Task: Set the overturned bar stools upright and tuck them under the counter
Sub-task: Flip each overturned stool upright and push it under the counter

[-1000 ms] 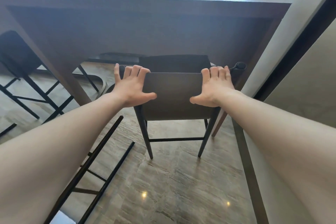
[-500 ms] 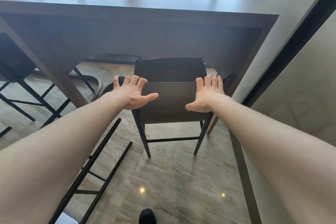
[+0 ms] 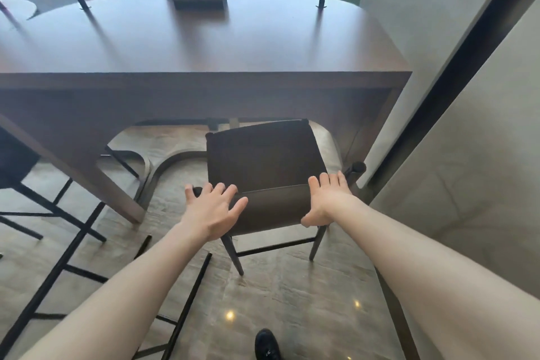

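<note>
In the head view, we press our left hand (image 3: 214, 213) and right hand (image 3: 327, 202), fingers straight, on the backrest of the upright stool (image 3: 263, 161), near the counter (image 3: 204, 82). Next we judge a steady forward push tucks it under.

Smooth satin wood counter (image 3: 204, 47), matt dark upholstered stool (image 3: 263, 161) on thin metal legs, glossy veined stone floor (image 3: 292, 301).
</note>
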Demonstrator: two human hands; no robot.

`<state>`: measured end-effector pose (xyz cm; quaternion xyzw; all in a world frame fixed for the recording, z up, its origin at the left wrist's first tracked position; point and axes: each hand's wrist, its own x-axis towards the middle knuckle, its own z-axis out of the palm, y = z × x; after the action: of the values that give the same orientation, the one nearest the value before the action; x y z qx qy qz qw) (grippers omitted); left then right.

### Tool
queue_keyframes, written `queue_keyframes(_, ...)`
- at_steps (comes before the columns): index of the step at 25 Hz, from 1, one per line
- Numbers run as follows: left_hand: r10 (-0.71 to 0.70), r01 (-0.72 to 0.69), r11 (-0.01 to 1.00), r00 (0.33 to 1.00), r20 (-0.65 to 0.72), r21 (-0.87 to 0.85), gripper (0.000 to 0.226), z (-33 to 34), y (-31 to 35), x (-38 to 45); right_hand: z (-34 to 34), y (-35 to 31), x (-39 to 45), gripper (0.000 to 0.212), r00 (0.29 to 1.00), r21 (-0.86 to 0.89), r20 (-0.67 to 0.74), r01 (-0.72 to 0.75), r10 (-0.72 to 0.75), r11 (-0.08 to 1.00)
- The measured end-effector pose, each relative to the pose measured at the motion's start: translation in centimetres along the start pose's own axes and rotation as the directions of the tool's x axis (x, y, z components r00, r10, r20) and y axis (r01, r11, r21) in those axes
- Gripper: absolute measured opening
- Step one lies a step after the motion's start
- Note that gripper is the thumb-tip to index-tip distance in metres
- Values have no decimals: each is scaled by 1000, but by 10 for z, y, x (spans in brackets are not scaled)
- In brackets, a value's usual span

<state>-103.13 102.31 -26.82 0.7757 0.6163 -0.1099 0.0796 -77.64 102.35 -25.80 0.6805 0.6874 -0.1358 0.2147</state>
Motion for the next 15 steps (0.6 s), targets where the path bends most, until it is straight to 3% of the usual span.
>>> queue_keyframes(2, -6, 6, 998, 1000, 4, -59, 48, -10, -4, 12, -5, -3, 1, 106, 998, -16, 64, 3, -2, 1000)
queue_keyframes(5, -54, 69, 991, 991, 126, -114, 47, -28, -6, 40, -24, -7, 4, 107, 977, -36, 205, -46, 52, 998)
queue_keyframes(7, -81, 98, 993, 975, 207, -73, 47, -31, -2, 52, -48, -7, 8, 90, 933, 1, 356, -64, 60, 998)
queue_keyframes(9, -94, 105, 994, 964, 250, -33, 49, -26, 1, 60, -66, -8, 20, 68, 868, 83, 496, -19, -25, 996)
queue_keyframes(11, -116, 126, 992, 938, 327, -8, 51, -28, 0, 69, -78, -7, 33, 58, 864, 135, 496, 27, -92, 990)
queue_keyframes(15, -172, 198, 980, 849, 499, 1, 53, -33, -1, 85, -86, 11, 55, 64, 889, 235, 457, -85, -33, 968)
